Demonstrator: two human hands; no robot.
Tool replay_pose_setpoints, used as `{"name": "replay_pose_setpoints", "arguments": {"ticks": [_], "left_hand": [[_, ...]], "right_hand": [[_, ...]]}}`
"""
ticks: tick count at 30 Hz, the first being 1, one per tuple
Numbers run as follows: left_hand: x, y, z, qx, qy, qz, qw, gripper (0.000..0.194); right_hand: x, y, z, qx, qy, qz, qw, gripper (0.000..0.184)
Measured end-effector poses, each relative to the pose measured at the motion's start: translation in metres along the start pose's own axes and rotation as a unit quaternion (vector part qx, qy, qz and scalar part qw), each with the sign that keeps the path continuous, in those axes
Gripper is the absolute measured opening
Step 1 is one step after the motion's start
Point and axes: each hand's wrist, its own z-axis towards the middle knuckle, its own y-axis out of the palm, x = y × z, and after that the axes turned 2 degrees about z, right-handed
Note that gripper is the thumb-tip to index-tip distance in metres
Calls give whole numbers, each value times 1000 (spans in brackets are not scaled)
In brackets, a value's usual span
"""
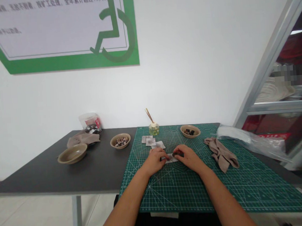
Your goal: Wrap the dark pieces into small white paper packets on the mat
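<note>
Both my hands rest on the green cutting mat (187,189), meeting over a small white square of paper or cloth (171,158). My left hand (154,161) pinches its left edge with curled fingers. My right hand (187,157) pinches a small dark piece (178,154) at the square's right side. Just beyond my hands lie three more small pale squares (151,141) on the mat. What exactly the dark piece is I cannot make out.
On the mat stand a glass jar with sticks (153,127), a bowl of dark pieces (190,131) and a beige cloth (222,153). The dark table (54,171) bears a bowl of small pieces (120,141), a bare bowl (72,153), another cloth (83,139), a plastic tub (91,123). A plastic bag (248,139) lies at right.
</note>
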Motion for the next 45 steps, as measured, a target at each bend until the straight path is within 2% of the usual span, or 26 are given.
{"name": "replay_pose_setpoints", "arguments": {"ticks": [10, 17, 34, 40, 45], "left_hand": [[-1, 1, 0, 12, 8, -10, 1000, 21], [-2, 2, 0, 7, 5, -9, 1000, 21], [0, 1, 0, 17, -12, -5, 1000, 16], [2, -2, 0, 6, -9, -5, 1000, 15], [2, -2, 0, 7, -5, -8, 1000, 15]], "right_hand": [[-4, 2, 0, -40, 2, 6, 999, 10], [4, -1, 0, 14, -34, -33, 999, 11], [4, 3, 0, -28, -42, -30, 998, 8], [7, 3, -1, 9, -18, -48, 999, 5], [6, 2, -1, -16, -36, -35, 999, 5]]}}
